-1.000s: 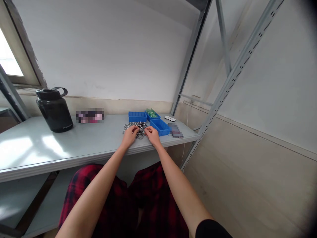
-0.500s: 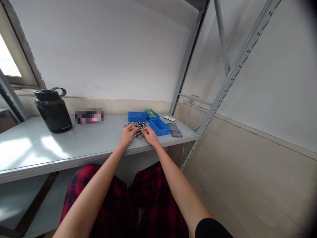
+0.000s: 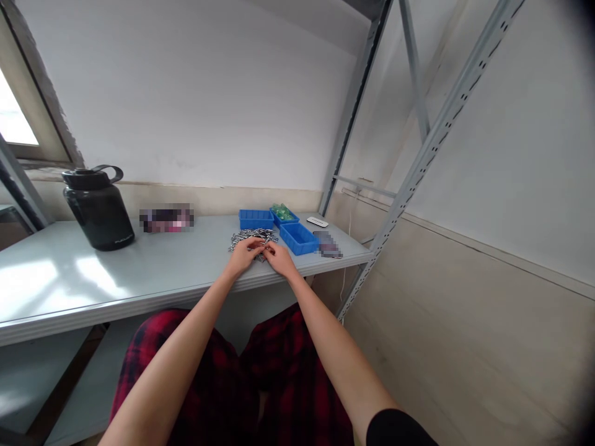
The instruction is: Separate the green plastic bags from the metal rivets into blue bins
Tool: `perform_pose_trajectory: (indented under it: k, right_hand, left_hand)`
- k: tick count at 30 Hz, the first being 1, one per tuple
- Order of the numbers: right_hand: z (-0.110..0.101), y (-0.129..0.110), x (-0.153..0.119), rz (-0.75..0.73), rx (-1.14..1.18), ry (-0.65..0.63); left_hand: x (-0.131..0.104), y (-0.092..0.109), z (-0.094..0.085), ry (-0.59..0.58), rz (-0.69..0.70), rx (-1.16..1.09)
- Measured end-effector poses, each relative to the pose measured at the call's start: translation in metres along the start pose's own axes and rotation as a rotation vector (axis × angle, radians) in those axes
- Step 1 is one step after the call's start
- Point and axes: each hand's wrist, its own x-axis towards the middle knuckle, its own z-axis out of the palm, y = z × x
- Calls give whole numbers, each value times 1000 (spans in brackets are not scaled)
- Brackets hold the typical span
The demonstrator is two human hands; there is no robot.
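Observation:
A heap of small, thin, shiny metal pieces (image 3: 248, 235) lies on the grey shelf top (image 3: 186, 260); their exact kind is too small to make out. My left hand (image 3: 243, 255) rests at the near side of the heap, thumb and fingers pinched together. Facing it, my right hand (image 3: 277, 257) is also pinched, and the fingertips of both hands meet over the heap's near edge. Whatever sits between the fingertips is too small to name. Just right of my right hand stands an open blue bin (image 3: 300, 249).
Behind the heap is another blue bin (image 3: 256, 220), and beside it one holding green pieces (image 3: 282, 212). A white flat object (image 3: 317, 222) and a blurred-out item (image 3: 328, 244) lie to the right. A dark bottle (image 3: 100, 210) stands left. Metal rack posts (image 3: 418, 167) rise at right.
Both hands have drawn closer together and slightly toward me, so the fingertips now meet. More of the metal heap shows behind them.

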Motion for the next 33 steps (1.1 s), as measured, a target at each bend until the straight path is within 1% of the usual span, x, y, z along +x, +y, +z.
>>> perform_pose_trajectory:
  k: [4, 7, 12, 15, 18, 23, 25, 28, 30, 33]
  right_hand:
    - [3, 1, 0, -25, -53, -3]
    - [2, -3, -1, -14, -64, -5]
    - [-1, -8, -2, 30, 20, 154]
    - [-1, -6, -2, 28, 48, 155]
    - [1, -2, -1, 11, 31, 142]
    - [1, -2, -1, 13, 50, 160]
    - [-1, -4, -2, 28, 67, 183]
    - [-2, -6, -3, 31, 67, 201]
    - [-2, -5, -3, 15, 48, 169]
    - [0, -4, -3, -24, -12, 86]
  left_hand:
    - [1, -2, 0, 6, 13, 44]
    - [2, -3, 0, 30, 21, 76]
    - [4, -7, -1, 103, 65, 155]
    - [5, -8, -1, 108, 83, 171]
    - [5, -9, 0, 143, 51, 139]
    - [5, -10, 0, 259, -69, 49]
    - [5, -10, 0, 251, -89, 35]
    - [5, -10, 0, 185, -49, 46]
    - [4, -8, 0, 161, -8, 46]
    - [4, -5, 1, 158, 28, 24]
